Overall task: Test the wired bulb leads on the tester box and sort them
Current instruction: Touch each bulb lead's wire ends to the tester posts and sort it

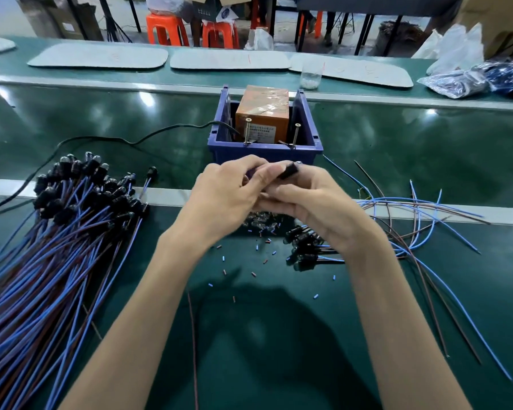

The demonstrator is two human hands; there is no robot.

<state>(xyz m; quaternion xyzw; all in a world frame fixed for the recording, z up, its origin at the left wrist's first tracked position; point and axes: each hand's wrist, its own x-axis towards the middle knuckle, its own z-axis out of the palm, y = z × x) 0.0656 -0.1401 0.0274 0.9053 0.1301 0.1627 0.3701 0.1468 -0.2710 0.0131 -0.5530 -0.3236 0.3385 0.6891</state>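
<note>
Bright overhead light, glare on green table [71,119], wide-angle edge bending

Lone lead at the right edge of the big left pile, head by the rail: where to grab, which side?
Likely its black bulb holder: thick, rigid, lying apart from the other heads of the pile. Bring the grip in from the right, over bare belt; its wire runs down-left into the pile, so pinching there may snag neighbours.

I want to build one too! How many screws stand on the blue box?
2. The left screw and the right screw stand at the blue box's front wall; others may be hidden.
</note>
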